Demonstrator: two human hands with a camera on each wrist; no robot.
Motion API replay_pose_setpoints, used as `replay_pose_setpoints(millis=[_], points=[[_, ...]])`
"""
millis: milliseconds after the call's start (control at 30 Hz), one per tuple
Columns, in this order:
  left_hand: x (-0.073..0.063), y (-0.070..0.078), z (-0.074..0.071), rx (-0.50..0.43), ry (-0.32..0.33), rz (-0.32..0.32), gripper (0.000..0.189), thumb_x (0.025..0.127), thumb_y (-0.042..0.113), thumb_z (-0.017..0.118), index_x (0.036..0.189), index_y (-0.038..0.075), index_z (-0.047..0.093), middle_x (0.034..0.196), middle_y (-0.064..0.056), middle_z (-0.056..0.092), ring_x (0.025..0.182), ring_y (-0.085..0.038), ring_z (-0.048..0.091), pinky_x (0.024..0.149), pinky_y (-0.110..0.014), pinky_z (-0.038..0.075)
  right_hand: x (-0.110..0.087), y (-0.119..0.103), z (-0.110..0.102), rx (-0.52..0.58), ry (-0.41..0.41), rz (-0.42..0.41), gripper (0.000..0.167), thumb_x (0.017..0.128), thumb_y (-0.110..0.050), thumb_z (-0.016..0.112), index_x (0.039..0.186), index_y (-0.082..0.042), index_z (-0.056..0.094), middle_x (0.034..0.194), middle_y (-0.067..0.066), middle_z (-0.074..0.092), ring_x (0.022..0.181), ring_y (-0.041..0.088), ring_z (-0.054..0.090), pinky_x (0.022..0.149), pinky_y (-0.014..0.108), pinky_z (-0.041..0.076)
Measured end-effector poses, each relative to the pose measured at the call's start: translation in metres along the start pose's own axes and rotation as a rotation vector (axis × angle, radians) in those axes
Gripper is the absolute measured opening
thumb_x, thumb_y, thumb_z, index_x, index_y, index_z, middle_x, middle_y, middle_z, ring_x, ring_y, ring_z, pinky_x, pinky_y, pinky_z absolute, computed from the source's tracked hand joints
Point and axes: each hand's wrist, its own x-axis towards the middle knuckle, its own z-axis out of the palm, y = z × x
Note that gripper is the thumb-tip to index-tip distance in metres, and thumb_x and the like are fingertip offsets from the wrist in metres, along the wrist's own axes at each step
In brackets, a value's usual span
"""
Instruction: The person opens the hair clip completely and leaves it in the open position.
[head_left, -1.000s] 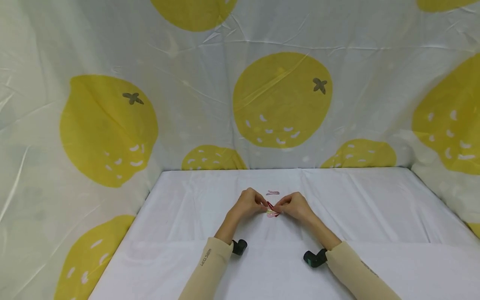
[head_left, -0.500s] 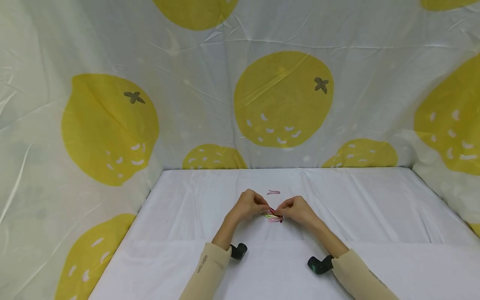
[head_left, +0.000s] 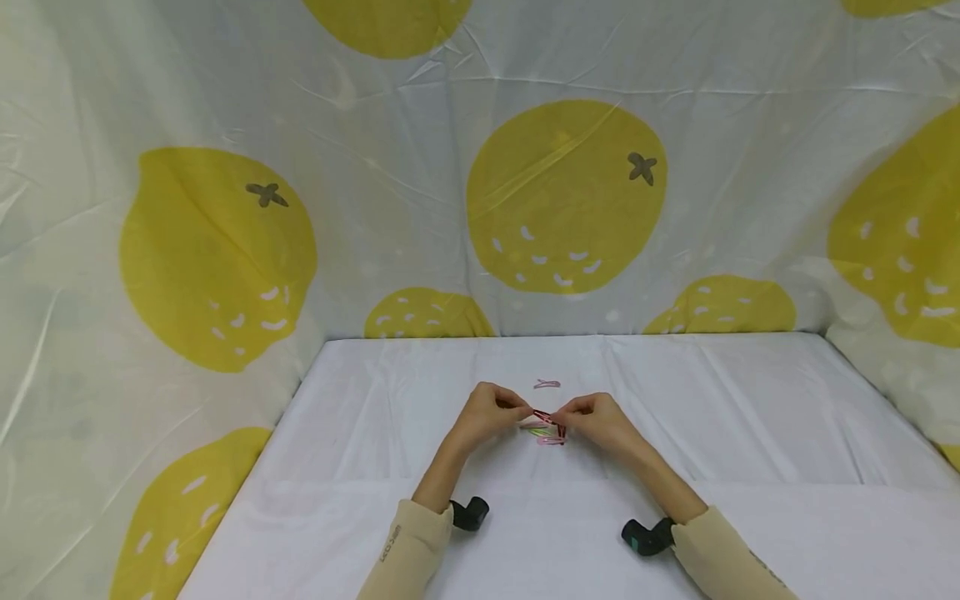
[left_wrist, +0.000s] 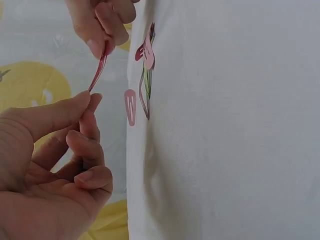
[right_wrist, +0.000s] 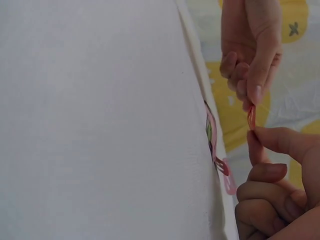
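Observation:
A red snap hair clip (head_left: 543,416) is stretched between my two hands, raised over the table. My left hand (head_left: 487,417) pinches one end between thumb and index finger. At the other end, my right hand (head_left: 597,421) pinches with thumb and fingertip. The left wrist view shows the clip (left_wrist: 98,70) edge-on, slightly bowed, its other fingers loosely curled. Below lies a small cluster of snap hair clips: a green one (head_left: 537,432), a pink one (head_left: 550,441) and a dark red one (head_left: 562,432), partly overlapping.
A single pink hair clip (head_left: 547,384) lies farther back on the white-covered table (head_left: 720,417). A white curtain (head_left: 405,183) printed with large yellow lemons stands behind and at the sides. Dark wrist cameras (head_left: 647,537) hang beneath the forearms.
Both hands have shifted a little, with the fingertips slightly farther apart. More of the red hair clip shows between them, and it lies more level. The lone pink clip stays put.

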Motion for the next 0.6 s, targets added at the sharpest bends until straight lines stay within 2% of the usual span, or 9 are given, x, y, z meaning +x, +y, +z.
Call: replay_pose_setpoints(millis=[100,133,233,333,433,600], points=[[-0.0002,-0.0001,-0.0008,-0.001,0.006,0.067,0.01,0.087,0.01,0.082,0.092,0.001,0.082,0.087,-0.011,0.077,0.071,-0.01,0.052,0.06,-0.021,0.041,-0.0012,-0.0016,-0.0002,0.025,-0.017,0.02,0.025,0.091,-0.026,0.076,0.095,-0.002,0.08,0.082,-0.003,0.073,0.084,0.012,0.051,0.075,0.027,0.039],[-0.0002,0.0001,-0.0009,0.005,0.008,0.093,0.009,0.085,0.008,0.083,0.092,0.001,0.083,0.087,-0.012,0.077,0.07,-0.01,0.052,0.06,-0.02,0.04,-0.0015,-0.0022,-0.0004,0.036,-0.025,0.03,0.026,0.091,-0.026,0.076,0.096,-0.002,0.08,0.077,-0.005,0.069,0.082,0.011,0.049,0.073,0.027,0.038],[0.001,0.0006,-0.0005,0.046,0.012,0.177,0.008,0.083,0.005,0.085,0.091,0.002,0.084,0.085,-0.014,0.075,0.069,-0.009,0.049,0.058,-0.019,0.037,-0.0019,-0.0034,-0.0019,0.11,-0.04,0.087,0.026,0.09,-0.026,0.075,0.099,-0.002,0.08,0.06,-0.009,0.05,0.064,0.01,0.039,0.06,0.025,0.031],[0.003,-0.0002,0.0011,0.091,0.022,0.247,0.007,0.081,0.003,0.086,0.088,0.002,0.084,0.08,-0.013,0.073,0.067,-0.007,0.049,0.058,-0.018,0.037,-0.002,-0.0038,-0.0043,0.192,-0.059,0.14,0.026,0.091,-0.025,0.075,0.101,-0.001,0.079,0.053,-0.008,0.03,0.052,0.009,0.026,0.05,0.024,0.023],[0.0049,-0.0006,0.0031,0.12,0.043,0.286,0.005,0.081,0.004,0.086,0.085,0.002,0.084,0.077,-0.011,0.071,0.066,-0.004,0.048,0.059,-0.017,0.037,-0.0019,-0.004,-0.0063,0.224,-0.066,0.143,0.027,0.092,-0.025,0.075,0.102,0.0,0.077,0.052,-0.008,0.029,0.049,0.009,0.024,0.048,0.024,0.022],[0.0059,0.0002,0.0042,0.13,0.092,0.31,0.004,0.082,0.004,0.085,0.084,0.0,0.083,0.077,-0.011,0.07,0.066,-0.004,0.047,0.058,-0.017,0.037,-0.0022,-0.0041,-0.0086,0.205,-0.058,0.067,0.03,0.096,-0.03,0.073,0.108,-0.002,0.078,0.056,-0.01,0.037,0.054,0.01,0.027,0.05,0.024,0.023]])
